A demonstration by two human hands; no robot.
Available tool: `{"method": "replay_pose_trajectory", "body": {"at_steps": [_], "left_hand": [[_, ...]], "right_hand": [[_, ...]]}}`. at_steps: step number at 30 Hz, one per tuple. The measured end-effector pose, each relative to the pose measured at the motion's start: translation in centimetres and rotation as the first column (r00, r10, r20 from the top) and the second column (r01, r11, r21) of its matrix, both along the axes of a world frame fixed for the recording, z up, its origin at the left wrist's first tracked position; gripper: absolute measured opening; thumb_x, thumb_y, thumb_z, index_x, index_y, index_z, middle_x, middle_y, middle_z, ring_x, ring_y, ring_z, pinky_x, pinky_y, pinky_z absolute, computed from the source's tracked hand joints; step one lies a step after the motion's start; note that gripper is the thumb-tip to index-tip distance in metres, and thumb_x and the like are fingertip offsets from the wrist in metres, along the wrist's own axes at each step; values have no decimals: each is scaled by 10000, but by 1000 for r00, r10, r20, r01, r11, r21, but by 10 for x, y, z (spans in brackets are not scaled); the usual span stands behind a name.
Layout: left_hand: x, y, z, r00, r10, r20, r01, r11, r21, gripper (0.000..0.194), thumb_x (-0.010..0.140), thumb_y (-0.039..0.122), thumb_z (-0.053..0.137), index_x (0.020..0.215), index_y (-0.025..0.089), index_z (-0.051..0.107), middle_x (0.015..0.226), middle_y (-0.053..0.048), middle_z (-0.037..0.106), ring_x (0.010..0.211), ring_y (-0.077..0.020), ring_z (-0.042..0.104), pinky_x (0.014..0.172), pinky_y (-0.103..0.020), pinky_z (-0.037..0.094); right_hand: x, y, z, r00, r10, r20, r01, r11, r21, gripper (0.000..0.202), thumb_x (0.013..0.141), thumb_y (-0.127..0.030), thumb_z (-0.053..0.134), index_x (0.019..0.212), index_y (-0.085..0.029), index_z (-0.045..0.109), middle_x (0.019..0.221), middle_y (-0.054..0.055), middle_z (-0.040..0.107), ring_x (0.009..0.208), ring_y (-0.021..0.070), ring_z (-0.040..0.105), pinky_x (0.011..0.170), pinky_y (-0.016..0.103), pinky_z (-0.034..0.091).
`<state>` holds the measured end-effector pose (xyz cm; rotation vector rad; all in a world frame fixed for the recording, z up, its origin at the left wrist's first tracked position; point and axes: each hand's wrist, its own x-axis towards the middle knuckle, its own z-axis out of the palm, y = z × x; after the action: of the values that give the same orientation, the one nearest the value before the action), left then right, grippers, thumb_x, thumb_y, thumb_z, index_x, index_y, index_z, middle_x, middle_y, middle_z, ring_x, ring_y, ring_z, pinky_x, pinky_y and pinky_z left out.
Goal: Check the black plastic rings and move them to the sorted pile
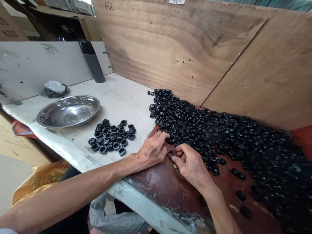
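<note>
Black ring-shaped parts lie in a large pile (190, 123) along the wooden board. My left hand (154, 148) rests at the pile's near left edge, its fingers bent and closed; what they hold, if anything, is hidden. Between thumb and fingers, my right hand (188, 161) pinches a small black ring (170, 154), close beside the left fingertips. Both hands are over a reddish-brown sheet (156, 182). To the left of my left hand, a smaller group of black parts (112, 138) sits on the white surface.
A shallow steel bowl (69, 112) stands on the left, with a wrapped bundle (55, 88) behind it. The dark bottle (94, 61) is upright in the back corner. A tall wooden board (170, 42) closes off the back. Loose parts (243, 203) lie at the right.
</note>
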<state>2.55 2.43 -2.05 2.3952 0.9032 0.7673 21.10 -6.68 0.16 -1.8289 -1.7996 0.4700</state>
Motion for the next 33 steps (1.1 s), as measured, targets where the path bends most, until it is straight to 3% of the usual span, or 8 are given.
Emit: {"method": "replay_pose_trajectory", "body": {"at_steps": [4, 9, 14, 18, 23, 28, 31, 33], "left_hand": [[-2, -16, 2, 997, -76, 5, 76, 996, -51, 295, 854, 189, 595, 1145, 207, 553, 1047, -55, 629, 875, -213, 668, 807, -365, 569], [4, -17, 2, 993, -111, -28, 108, 991, -75, 284, 858, 251, 669, 1133, 237, 605, 1133, -59, 648, 1003, -237, 683, 860, -362, 572], [4, -14, -1, 993, -115, -13, 115, 993, -21, 250, 833, 156, 614, 1080, 194, 631, 1116, -82, 678, 1040, -251, 683, 880, -362, 576], [-1, -13, -1, 992, -81, 97, 84, 996, -28, 301, 826, 133, 601, 1118, 178, 656, 1077, -85, 712, 941, -228, 704, 857, -362, 584], [-2, -9, 0, 970, -95, 223, 121, 987, -109, 358, 790, 86, 606, 1131, 160, 688, 1023, -78, 695, 859, -187, 697, 800, -328, 590], [-2, -7, 1, 962, -126, 244, 156, 982, -110, 329, 797, 88, 606, 1100, 167, 707, 977, -63, 687, 834, -169, 685, 771, -308, 590], [-2, -7, 1, 969, -81, 234, 111, 987, -116, 342, 787, 101, 622, 1112, 164, 706, 1009, -70, 704, 851, -175, 698, 788, -322, 598], [-2, -8, 2, 973, -34, 226, 74, 982, -175, 351, 788, 115, 632, 1132, 158, 686, 975, -60, 722, 799, -164, 703, 737, -303, 601]], "right_hand": [[18, 3, 3, 982, -186, -40, 189, 976, 105, 71, 871, -211, 643, 906, -225, 583, 856, 11, 628, 634, 153, 581, 642, 296, 487], [15, 5, 1, 995, -58, 80, 50, 993, 104, 285, 882, -141, 592, 1155, -217, 624, 1099, 63, 614, 657, 145, 575, 699, 324, 517], [15, 4, 7, 989, -140, 57, 129, 978, 167, 127, 913, -218, 636, 1039, -206, 642, 1041, 50, 610, 607, 130, 547, 646, 314, 511], [8, 7, 0, 984, -5, 176, -24, 986, 162, 251, 961, -200, 574, 1205, -210, 634, 1162, 82, 616, 907, 210, 648, 802, 334, 524], [0, 9, -9, 955, 7, 296, -39, 994, 103, 159, 975, -135, 503, 980, -214, 641, 1044, 61, 645, 906, 208, 653, 777, 313, 491], [-5, 5, -7, 933, 40, 358, -90, 988, 126, 123, 924, -110, 559, 922, -219, 616, 1013, 73, 672, 949, 235, 639, 794, 322, 485], [-4, 5, -7, 970, -35, 241, -2, 988, 153, 114, 903, -133, 577, 911, -228, 639, 935, 57, 684, 850, 219, 643, 744, 317, 490], [-3, 5, -6, 993, -119, 9, 116, 979, 167, 114, 906, -232, 618, 1007, -232, 670, 923, 47, 699, 777, 198, 648, 702, 305, 512]]}}
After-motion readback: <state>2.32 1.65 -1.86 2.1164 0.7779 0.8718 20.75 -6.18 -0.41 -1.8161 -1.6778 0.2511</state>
